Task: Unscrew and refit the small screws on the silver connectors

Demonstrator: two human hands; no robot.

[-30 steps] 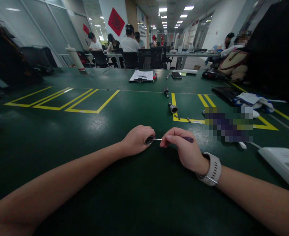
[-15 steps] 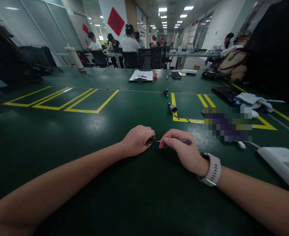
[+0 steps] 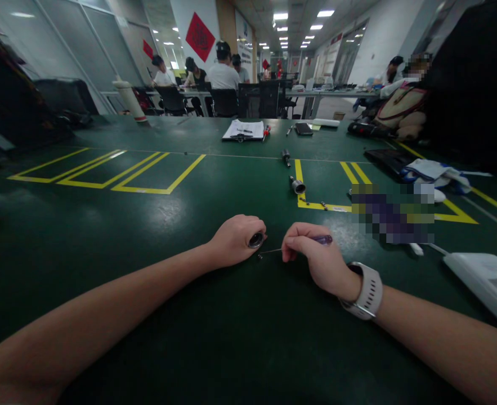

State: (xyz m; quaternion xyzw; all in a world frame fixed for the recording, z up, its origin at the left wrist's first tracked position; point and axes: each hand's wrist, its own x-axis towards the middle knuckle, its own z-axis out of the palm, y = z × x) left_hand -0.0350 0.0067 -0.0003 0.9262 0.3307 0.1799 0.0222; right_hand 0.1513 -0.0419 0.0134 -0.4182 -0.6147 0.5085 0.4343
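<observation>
My left hand (image 3: 235, 241) is closed around a hollow metal cylinder (image 3: 255, 240), its round open end turned towards me. Between the fingers of my right hand (image 3: 311, 254) is a slim screwdriver with a purple handle (image 3: 323, 240); its thin shaft points left. Just below the cylinder's opening, the shaft's end meets a small metal piece (image 3: 260, 256), too small to name for sure. Farther off on the green table lie a metal part with a cup-shaped end (image 3: 298, 187) and a darker metal part (image 3: 286, 157). Several tiny dark pieces (image 3: 324, 206) lie by the yellow tape.
A pixelated purple item (image 3: 387, 216) lies to the right, near a white device (image 3: 482, 270) and a white-and-blue cloth (image 3: 436, 171). At the back are a clipboard (image 3: 243, 129), a phone (image 3: 303, 129) and a bottle (image 3: 130, 100). Other people sit at tables beyond.
The screwdriver's tip has come out of the cylinder's opening and dropped lower, with the small metal piece now at its end. My right hand has shifted slightly right.
</observation>
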